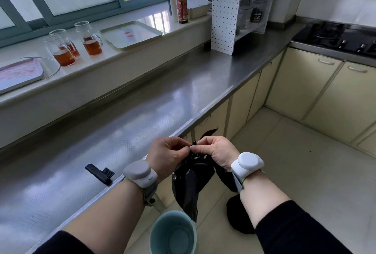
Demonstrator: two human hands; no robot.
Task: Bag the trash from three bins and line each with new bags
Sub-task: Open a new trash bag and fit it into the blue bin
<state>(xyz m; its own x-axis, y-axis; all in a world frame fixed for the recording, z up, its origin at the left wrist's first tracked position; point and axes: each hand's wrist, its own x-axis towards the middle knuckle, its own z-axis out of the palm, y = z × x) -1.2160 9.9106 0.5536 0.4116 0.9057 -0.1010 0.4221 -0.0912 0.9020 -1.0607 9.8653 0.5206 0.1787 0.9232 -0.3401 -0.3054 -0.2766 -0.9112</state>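
1. The black bag [191, 180] hangs between both hands at the counter's [142, 111] front edge, above the teal bin [173, 233] on the floor. The left hand [164, 156] and right hand [215, 152] each pinch the bag's top edge with fingertips, thumbs meeting at its mouth (they look to be working the film apart, though I can't tell whether it is a fresh liner or a full one being tied).
2. The teal bin stands bare inside, no liner, so I judge its trash is already out and lining it is the step in hand.
3. A dark bundle [240, 217] lies on the floor just beside the right forearm, possibly a filled bag. The other two bins are not in view, so their progress cannot be judged.
4. Readable writing is scarce: a dark jar [256, 16] on the white rack [225, 9] shows "1000"; the sauce bottle's [181, 1] red label is too blurred to read.
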